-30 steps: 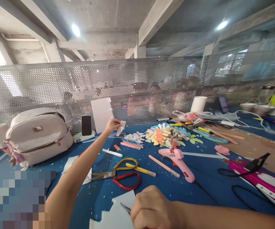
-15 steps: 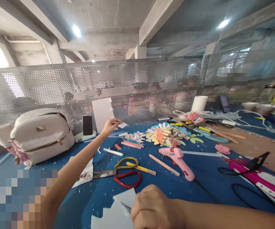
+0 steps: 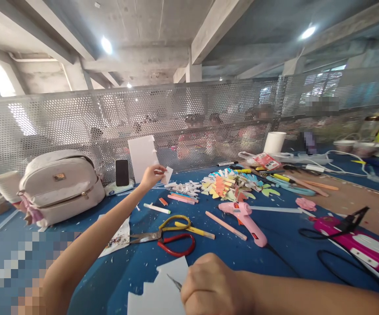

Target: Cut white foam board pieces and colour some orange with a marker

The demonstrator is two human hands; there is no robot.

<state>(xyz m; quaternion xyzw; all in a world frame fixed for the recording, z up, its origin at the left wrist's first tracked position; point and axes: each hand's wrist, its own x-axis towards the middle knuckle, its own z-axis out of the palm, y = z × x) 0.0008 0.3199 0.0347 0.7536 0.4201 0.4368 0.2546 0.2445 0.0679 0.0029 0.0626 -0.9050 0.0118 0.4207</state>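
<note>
Near the mesh screen my left hand (image 3: 154, 176) is reaching far forward, its fingers pinched on a small white card piece (image 3: 167, 176). Behind that hand stands a larger white sheet (image 3: 140, 153), leaning upright. Close to me, my right hand (image 3: 211, 284) is closed in a fist around a knife; only its slim pointed blade (image 3: 175, 282) shows, and the handle is hidden. Under the blade lies a white board (image 3: 156, 293) with a stepped, cut edge. Scissors (image 3: 176, 236) with one yellow and one red handle loop lie just beyond the board.
A white backpack (image 3: 60, 188) and a phone (image 3: 121, 173) stand at left. Mid-table are a heap of coloured cut pieces (image 3: 229, 183), white scraps (image 3: 186, 188), markers and a pink glue gun (image 3: 245, 221) with a cord. A magenta device (image 3: 356, 245) lies at right.
The small white card piece in my left hand has turned from nearly flat to more upright. My right hand and its blade have hardly moved.
</note>
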